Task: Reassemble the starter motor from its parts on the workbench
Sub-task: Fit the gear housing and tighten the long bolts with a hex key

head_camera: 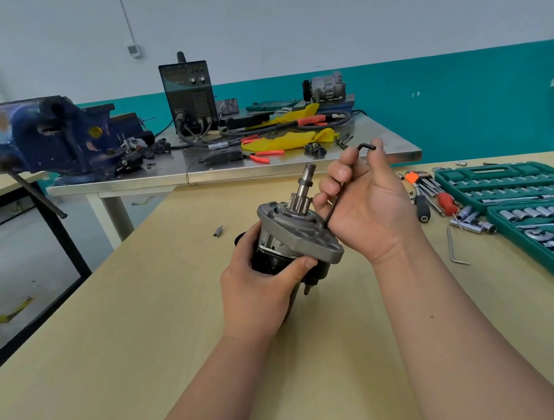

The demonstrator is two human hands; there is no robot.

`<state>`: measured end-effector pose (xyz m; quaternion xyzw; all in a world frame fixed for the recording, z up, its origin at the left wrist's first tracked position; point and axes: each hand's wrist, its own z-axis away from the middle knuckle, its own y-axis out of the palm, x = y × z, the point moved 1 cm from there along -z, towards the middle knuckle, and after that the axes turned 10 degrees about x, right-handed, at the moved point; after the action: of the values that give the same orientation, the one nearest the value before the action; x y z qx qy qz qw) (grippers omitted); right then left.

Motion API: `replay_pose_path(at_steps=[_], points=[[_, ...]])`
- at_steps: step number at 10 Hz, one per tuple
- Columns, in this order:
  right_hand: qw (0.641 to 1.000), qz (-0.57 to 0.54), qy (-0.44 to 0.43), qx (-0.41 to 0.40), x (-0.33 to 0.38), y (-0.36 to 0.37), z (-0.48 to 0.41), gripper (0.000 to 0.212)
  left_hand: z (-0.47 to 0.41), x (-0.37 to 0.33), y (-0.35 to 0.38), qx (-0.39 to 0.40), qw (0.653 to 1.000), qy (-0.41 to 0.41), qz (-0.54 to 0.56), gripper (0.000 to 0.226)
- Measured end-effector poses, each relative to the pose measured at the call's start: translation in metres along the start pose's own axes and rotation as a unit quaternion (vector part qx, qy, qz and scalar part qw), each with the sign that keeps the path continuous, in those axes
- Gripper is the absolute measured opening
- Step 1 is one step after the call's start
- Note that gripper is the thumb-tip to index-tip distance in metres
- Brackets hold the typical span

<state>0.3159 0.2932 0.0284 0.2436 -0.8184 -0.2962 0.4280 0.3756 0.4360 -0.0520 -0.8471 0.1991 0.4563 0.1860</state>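
Note:
The starter motor (291, 238) is held above the wooden workbench (146, 338), tilted, its grey flange and toothed pinion shaft pointing up. My left hand (262, 284) wraps around its black body from below. My right hand (366, 208) grips a black hex key (365, 147). The key's long leg runs down through my fingers to the right edge of the flange; its short bent end sticks out above my thumb.
A small metal bit (218, 231) lies on the bench to the left of the motor. Green socket set cases (514, 185), loose sockets, screwdrivers (435, 196) and another hex key (455, 248) lie to the right. A steel table (232, 172) behind carries a blue vise (51, 135) and a welder (188, 97).

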Motion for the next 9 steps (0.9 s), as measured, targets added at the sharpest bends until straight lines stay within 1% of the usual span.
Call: replay_pose_path(at_steps=[1,2,3,4,5,6,7,8,9], points=[[1.000,0.004,-0.002,-0.020,-0.001,0.003,0.000,0.033,0.000,0.000,0.000,0.000,1.000,-0.001,-0.002,0.069],[1.000,0.021,-0.010,-0.010,-0.002,0.005,0.002,0.032,0.000,-0.001,0.000,0.003,1.000,-0.001,-0.003,0.069],[0.999,0.006,-0.019,0.036,-0.001,0.004,0.001,0.027,0.000,0.000,-0.001,0.000,1.000,-0.005,-0.003,0.069],[0.994,-0.074,-0.060,-0.059,0.019,-0.020,-0.007,0.022,0.001,0.001,-0.001,0.003,1.000,-0.013,0.003,0.072],[0.864,0.410,0.079,-0.281,0.037,-0.054,-0.015,0.013,0.000,0.001,-0.003,0.003,1.000,-0.013,0.006,0.073],[0.659,0.651,0.258,-0.276,0.023,-0.088,-0.013,0.019,0.000,0.002,-0.006,-0.021,1.000,-0.010,0.011,0.072],[0.579,0.711,0.303,-0.258,0.014,-0.102,-0.003,0.028,-0.001,0.005,-0.012,-0.033,0.999,-0.004,0.022,0.073],[0.481,0.794,0.283,-0.239,0.014,-0.096,0.003,0.041,-0.003,0.009,-0.018,-0.048,0.998,0.001,0.026,0.076],[0.692,0.684,0.203,-0.113,-0.019,-0.050,0.010,0.061,-0.004,0.011,-0.021,-0.070,0.997,0.008,0.016,0.076]])
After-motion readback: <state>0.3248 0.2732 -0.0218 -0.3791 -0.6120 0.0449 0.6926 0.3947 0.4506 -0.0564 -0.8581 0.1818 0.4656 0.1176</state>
